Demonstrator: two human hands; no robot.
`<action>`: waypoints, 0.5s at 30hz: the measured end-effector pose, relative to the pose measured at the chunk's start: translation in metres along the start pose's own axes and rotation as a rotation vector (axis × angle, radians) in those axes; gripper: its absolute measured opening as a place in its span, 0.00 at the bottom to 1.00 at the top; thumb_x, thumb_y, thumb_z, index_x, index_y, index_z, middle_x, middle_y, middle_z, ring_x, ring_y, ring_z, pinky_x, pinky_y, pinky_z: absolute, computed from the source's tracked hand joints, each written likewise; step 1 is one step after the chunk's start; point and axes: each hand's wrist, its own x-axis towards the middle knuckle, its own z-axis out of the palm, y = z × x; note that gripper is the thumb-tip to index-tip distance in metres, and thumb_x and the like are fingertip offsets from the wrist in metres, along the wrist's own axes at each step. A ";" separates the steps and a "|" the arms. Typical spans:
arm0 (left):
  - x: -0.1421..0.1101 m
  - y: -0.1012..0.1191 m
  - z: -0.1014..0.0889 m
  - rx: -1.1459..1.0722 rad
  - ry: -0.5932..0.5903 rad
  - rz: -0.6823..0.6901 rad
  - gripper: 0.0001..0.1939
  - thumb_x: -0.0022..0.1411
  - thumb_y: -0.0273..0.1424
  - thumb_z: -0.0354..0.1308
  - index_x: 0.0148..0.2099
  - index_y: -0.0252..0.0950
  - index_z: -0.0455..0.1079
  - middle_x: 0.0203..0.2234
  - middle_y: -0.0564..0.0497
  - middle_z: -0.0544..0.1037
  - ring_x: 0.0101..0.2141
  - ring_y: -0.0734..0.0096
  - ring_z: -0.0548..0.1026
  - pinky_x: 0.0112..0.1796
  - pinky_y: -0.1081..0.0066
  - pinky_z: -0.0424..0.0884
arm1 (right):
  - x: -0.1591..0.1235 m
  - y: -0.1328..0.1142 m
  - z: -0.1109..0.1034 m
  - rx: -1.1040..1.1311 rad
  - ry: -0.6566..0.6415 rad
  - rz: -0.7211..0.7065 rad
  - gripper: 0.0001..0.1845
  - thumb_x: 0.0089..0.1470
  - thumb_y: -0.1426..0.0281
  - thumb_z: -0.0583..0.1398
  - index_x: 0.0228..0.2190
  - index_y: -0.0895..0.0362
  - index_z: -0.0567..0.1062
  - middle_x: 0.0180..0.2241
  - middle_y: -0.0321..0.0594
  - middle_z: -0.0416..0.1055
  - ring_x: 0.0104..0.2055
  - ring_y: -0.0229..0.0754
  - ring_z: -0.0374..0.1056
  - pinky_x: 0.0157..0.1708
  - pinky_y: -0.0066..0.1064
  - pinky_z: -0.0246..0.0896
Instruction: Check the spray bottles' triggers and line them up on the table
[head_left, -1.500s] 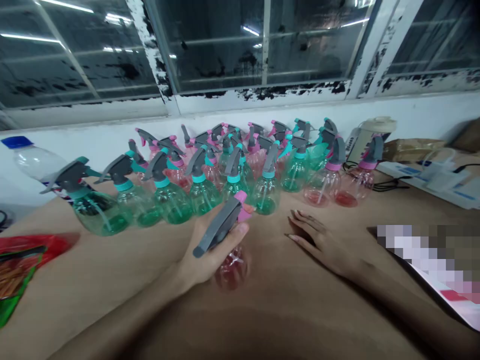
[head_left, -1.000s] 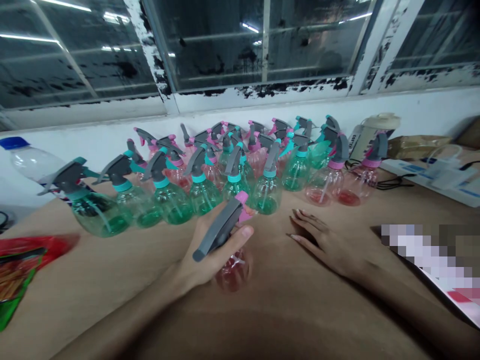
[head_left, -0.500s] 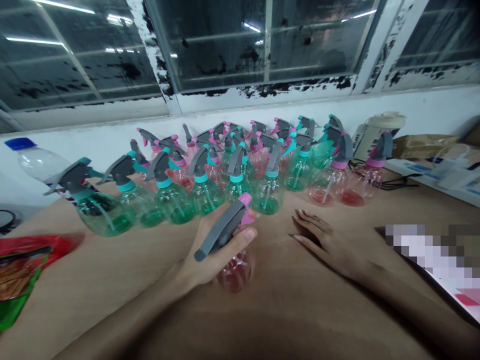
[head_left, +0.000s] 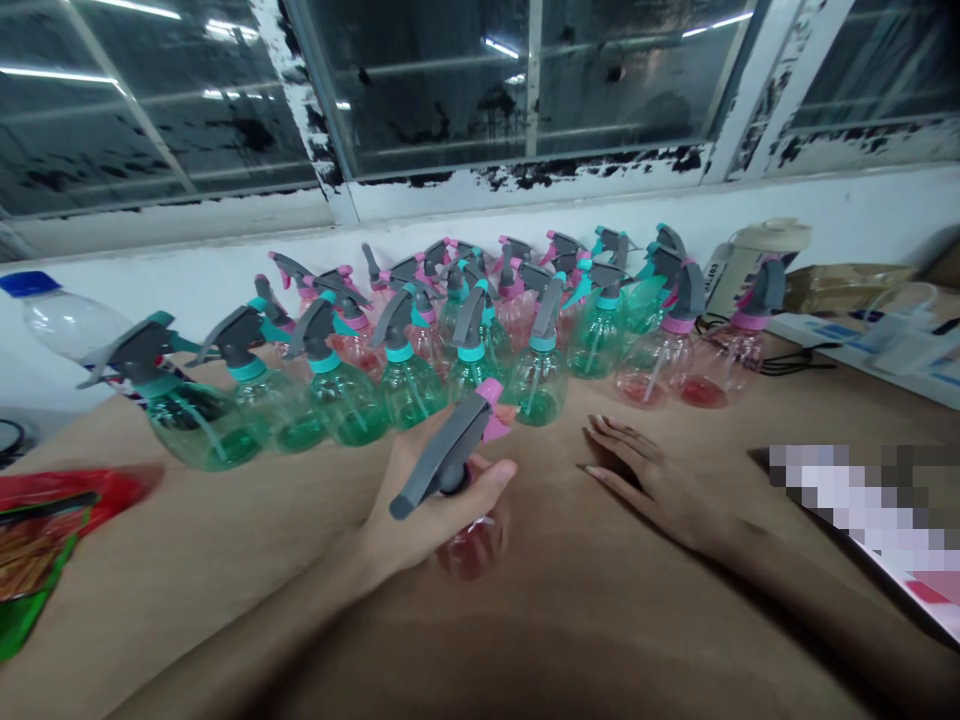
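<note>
My left hand (head_left: 427, 510) is wrapped round the neck of a pink spray bottle (head_left: 469, 545) with a grey trigger head (head_left: 442, 455), which stands on the brown table (head_left: 225, 560). To its right my right hand (head_left: 652, 485) lies flat on the table, fingers stretched out, holding nothing. Behind both hands stands a crowd of several spray bottles, green ones (head_left: 341, 395) in front and at left, pink ones (head_left: 667, 365) at right and further back.
A clear water bottle with a blue cap (head_left: 52, 315) lies at far left. A red and green packet (head_left: 37, 540) sits at the left edge. At right are a white jug (head_left: 750, 260), a power strip with cables (head_left: 862, 345) and a blurred patch (head_left: 862, 495).
Almost nothing has changed. My left hand keeps its hold on the pink bottle and has shifted it very slightly. My right hand stays flat in place.
</note>
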 end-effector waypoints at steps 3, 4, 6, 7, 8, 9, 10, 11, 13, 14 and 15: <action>0.000 0.000 0.000 -0.055 -0.014 -0.026 0.14 0.55 0.33 0.58 0.45 0.39 0.69 0.21 0.57 0.73 0.21 0.73 0.74 0.26 0.74 0.72 | 0.000 0.000 0.001 0.009 -0.002 0.005 0.32 0.59 0.53 0.48 0.57 0.61 0.61 0.60 0.49 0.57 0.63 0.49 0.51 0.61 0.48 0.46; 0.000 0.001 0.000 -0.073 -0.018 -0.030 0.15 0.55 0.33 0.58 0.45 0.38 0.68 0.22 0.56 0.74 0.22 0.73 0.75 0.26 0.74 0.72 | 0.000 0.001 0.001 0.015 -0.001 0.008 0.32 0.58 0.53 0.49 0.57 0.60 0.61 0.60 0.49 0.57 0.63 0.49 0.51 0.61 0.48 0.46; 0.000 0.003 -0.002 -0.071 -0.021 -0.024 0.14 0.54 0.33 0.57 0.45 0.38 0.68 0.24 0.55 0.75 0.22 0.73 0.74 0.26 0.74 0.72 | -0.001 0.001 0.001 0.026 -0.001 0.014 0.32 0.58 0.53 0.49 0.57 0.59 0.61 0.60 0.48 0.57 0.63 0.49 0.51 0.61 0.48 0.47; 0.001 0.004 -0.002 -0.060 -0.023 -0.016 0.13 0.54 0.33 0.57 0.43 0.37 0.68 0.24 0.55 0.75 0.22 0.73 0.74 0.26 0.74 0.71 | -0.001 0.001 0.001 0.029 -0.001 0.014 0.32 0.58 0.53 0.49 0.57 0.59 0.61 0.60 0.48 0.57 0.63 0.49 0.50 0.61 0.48 0.46; 0.001 0.005 -0.003 -0.051 -0.030 -0.007 0.12 0.54 0.33 0.56 0.42 0.37 0.68 0.25 0.54 0.75 0.22 0.73 0.74 0.26 0.74 0.71 | -0.001 0.001 0.001 0.028 -0.003 0.014 0.32 0.58 0.53 0.49 0.57 0.59 0.61 0.60 0.48 0.57 0.63 0.49 0.50 0.61 0.48 0.46; 0.002 0.006 -0.004 -0.047 -0.040 0.006 0.10 0.54 0.33 0.56 0.39 0.37 0.68 0.26 0.53 0.75 0.22 0.74 0.74 0.26 0.74 0.71 | -0.001 0.001 0.001 0.025 -0.006 0.013 0.32 0.58 0.53 0.49 0.58 0.60 0.61 0.60 0.48 0.56 0.63 0.49 0.50 0.61 0.48 0.46; 0.003 0.007 -0.005 -0.048 -0.051 0.023 0.08 0.54 0.34 0.55 0.37 0.37 0.68 0.27 0.53 0.74 0.22 0.74 0.73 0.25 0.74 0.71 | -0.001 0.001 0.001 0.022 -0.006 0.012 0.33 0.58 0.53 0.49 0.58 0.60 0.61 0.60 0.48 0.56 0.63 0.49 0.50 0.61 0.48 0.46; 0.003 0.008 -0.005 -0.048 -0.064 0.040 0.06 0.55 0.34 0.55 0.35 0.37 0.67 0.28 0.52 0.74 0.23 0.74 0.73 0.25 0.74 0.71 | -0.001 0.001 0.001 0.019 -0.006 0.009 0.33 0.58 0.53 0.49 0.58 0.61 0.61 0.60 0.49 0.56 0.63 0.49 0.50 0.61 0.48 0.46; 0.004 0.007 -0.006 -0.024 -0.076 0.068 0.05 0.55 0.33 0.54 0.32 0.37 0.66 0.27 0.52 0.73 0.24 0.73 0.72 0.26 0.73 0.71 | -0.001 0.001 0.001 0.013 -0.007 0.002 0.33 0.58 0.53 0.49 0.57 0.61 0.61 0.60 0.49 0.56 0.63 0.49 0.50 0.61 0.48 0.46; 0.003 0.007 -0.006 -0.006 -0.080 0.074 0.05 0.56 0.33 0.54 0.31 0.37 0.65 0.25 0.53 0.72 0.24 0.73 0.72 0.27 0.73 0.70 | -0.001 0.001 0.001 0.010 -0.006 -0.002 0.33 0.58 0.53 0.49 0.57 0.61 0.61 0.60 0.49 0.56 0.63 0.49 0.50 0.61 0.48 0.46; 0.003 0.006 -0.006 0.005 -0.082 0.073 0.05 0.57 0.33 0.54 0.30 0.37 0.65 0.24 0.53 0.71 0.25 0.73 0.71 0.27 0.73 0.70 | -0.001 0.001 0.000 0.009 -0.006 -0.006 0.32 0.58 0.53 0.49 0.57 0.61 0.61 0.60 0.49 0.56 0.63 0.49 0.50 0.61 0.48 0.46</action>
